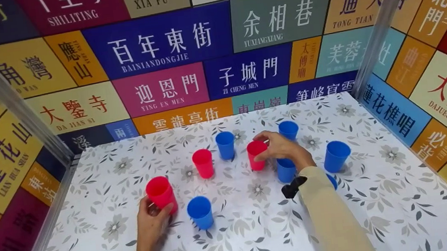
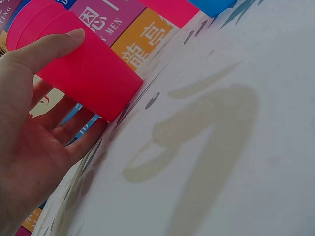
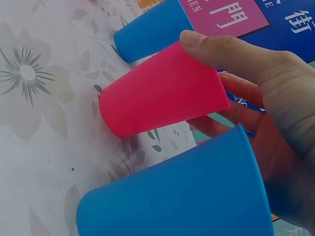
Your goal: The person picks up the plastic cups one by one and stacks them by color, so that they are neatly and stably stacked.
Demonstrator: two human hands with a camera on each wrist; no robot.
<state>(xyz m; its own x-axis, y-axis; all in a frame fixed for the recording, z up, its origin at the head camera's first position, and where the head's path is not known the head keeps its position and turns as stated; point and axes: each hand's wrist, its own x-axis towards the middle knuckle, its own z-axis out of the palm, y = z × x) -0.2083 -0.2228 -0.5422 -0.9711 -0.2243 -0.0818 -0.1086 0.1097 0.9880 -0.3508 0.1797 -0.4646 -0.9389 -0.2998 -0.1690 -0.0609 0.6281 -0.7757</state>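
My left hand (image 1: 151, 226) grips a small stack of pinkish-red plastic cups (image 2: 91, 73) at the left; more than one rim shows in the left wrist view. The stack stands on the table, with the thumb on its near side. Farther right, my right hand (image 1: 287, 147) holds a single red cup (image 3: 157, 93) near its rim, between thumb and fingers. That cup is upright on the table. A blue cup (image 3: 172, 182) stands close beside it, partly behind the right wrist in the head view. Between the hands is another red cup (image 1: 203, 164).
Blue cups stand around: one right of the left hand (image 1: 200, 213), one at the back middle (image 1: 226, 145), one behind the right hand (image 1: 288, 130), one at the right (image 1: 337, 156). The right sleeve mostly hides another blue cup (image 1: 332, 181). Printed panels (image 1: 159, 40) wall the flower-patterned table (image 1: 236, 242).
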